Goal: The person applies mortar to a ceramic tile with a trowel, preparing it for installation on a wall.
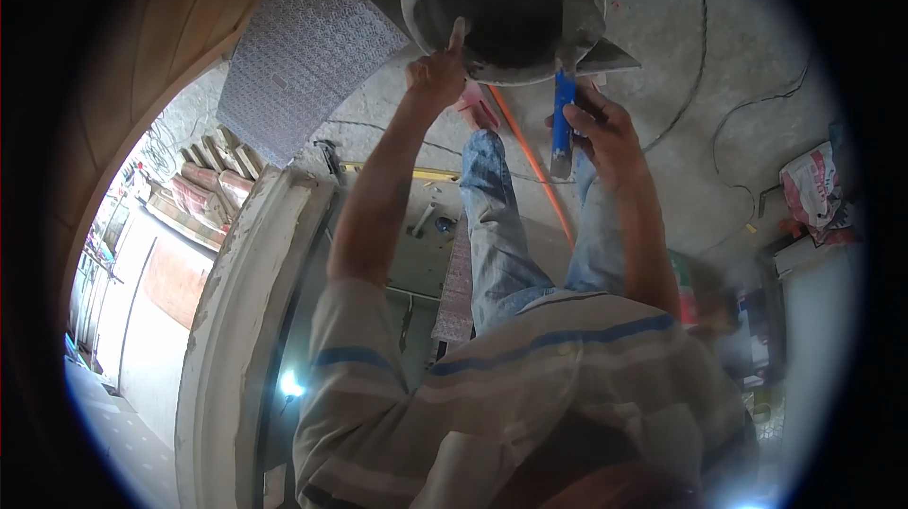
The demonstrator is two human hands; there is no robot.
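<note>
A round bucket (598, 12) with dark contents is at the top centre. My left hand (440, 76) is at its near left rim, the index finger stretched over the rim and the other fingers curled outside. My right hand (605, 129) is closed around the blue handle of a flat trowel (563, 112). The trowel's grey, mortar-smeared blade lies across the bucket's right rim, its tip over the inside. The contents are too dark to make out.
A patterned sheet (307, 55) is at the upper left. An orange pole (534, 159) crosses the floor beneath the bucket, near my feet. Black cable (702, 45) runs along the right. A printed sack (811, 189) sits far right, and a door frame (246, 320) stands left.
</note>
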